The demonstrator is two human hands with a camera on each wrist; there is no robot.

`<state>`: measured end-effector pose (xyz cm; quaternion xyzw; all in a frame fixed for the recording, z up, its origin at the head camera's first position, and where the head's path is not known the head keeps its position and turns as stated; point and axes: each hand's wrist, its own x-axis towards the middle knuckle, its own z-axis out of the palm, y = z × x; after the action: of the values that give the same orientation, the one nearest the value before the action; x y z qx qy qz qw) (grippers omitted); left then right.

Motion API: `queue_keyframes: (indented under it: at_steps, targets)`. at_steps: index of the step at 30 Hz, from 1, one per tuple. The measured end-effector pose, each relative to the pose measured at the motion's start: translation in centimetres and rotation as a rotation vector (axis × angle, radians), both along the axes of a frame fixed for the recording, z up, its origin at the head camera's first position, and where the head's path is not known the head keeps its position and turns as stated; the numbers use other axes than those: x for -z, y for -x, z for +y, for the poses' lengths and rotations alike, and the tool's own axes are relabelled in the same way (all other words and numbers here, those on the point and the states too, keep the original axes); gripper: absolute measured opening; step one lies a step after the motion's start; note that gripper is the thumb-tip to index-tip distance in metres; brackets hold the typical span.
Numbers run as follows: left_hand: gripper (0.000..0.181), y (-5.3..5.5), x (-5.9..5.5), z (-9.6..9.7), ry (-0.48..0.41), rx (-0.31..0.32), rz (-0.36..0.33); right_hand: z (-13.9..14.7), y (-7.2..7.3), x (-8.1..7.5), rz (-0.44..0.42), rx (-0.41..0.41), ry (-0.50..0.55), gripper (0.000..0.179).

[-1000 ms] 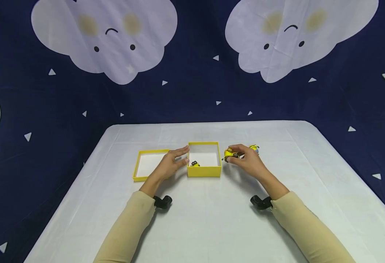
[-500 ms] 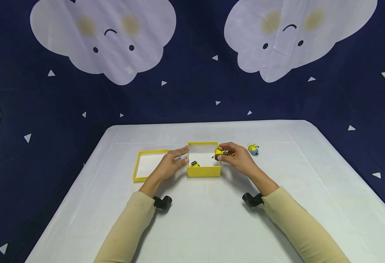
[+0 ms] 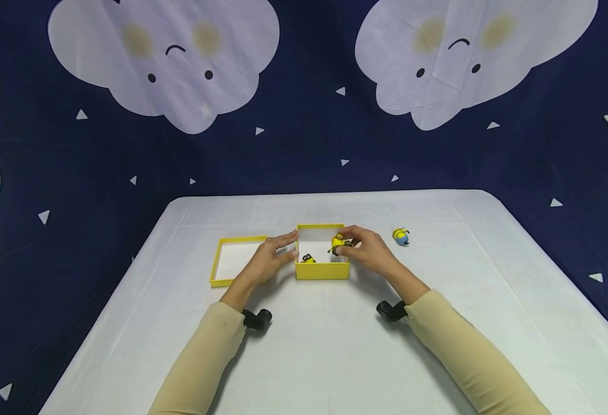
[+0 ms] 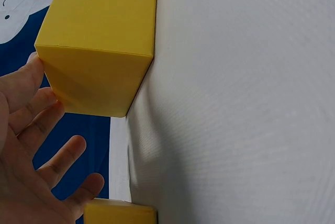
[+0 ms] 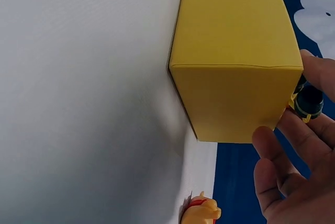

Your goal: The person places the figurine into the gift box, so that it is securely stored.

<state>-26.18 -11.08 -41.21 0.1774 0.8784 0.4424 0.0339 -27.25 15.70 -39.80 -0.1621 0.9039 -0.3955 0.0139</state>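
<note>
My right hand (image 3: pixel 367 249) pinches a small yellow Minion figure (image 3: pixel 337 242) over the right side of the open yellow box (image 3: pixel 322 271). In the right wrist view, the figure's dark part (image 5: pixel 310 101) shows between thumb and fingers, right at the box rim. My left hand (image 3: pixel 270 258) touches the box's left rim with thumb and fingertips, its fingers nearly straight; the left wrist view shows the outer two fingers spread away from the wall. Inside the box, at the front left, is another Minion figure (image 3: pixel 308 259) with dark goggles, its lower part hidden by the front wall.
Left of the box lies its shallow yellow lid (image 3: pixel 214 262), partly behind my left hand. A blue-and-yellow Minion figure (image 3: pixel 401 236) lies on the white table (image 3: pixel 314 346) to the right. The right wrist view also shows a yellow figure with red (image 5: pixel 201 211) beside the box.
My right hand has moved left with the Minion figure, from beside the box to over its right side. The left hand has stayed at the left rim.
</note>
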Motion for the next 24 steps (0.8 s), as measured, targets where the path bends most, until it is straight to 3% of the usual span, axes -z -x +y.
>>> queue_keyframes:
  at_steps: [11, 24]
  targets:
    - [0.051, 0.09, 0.1, 0.15, 0.001, -0.006, 0.0, -0.52, 0.4, 0.15, -0.026, -0.042, -0.061, 0.048]
    - [0.05, -0.03, 0.04, 0.1, 0.005, -0.013, -0.012, -0.8, 0.87, 0.28, 0.031, -0.072, -0.188, 0.042]
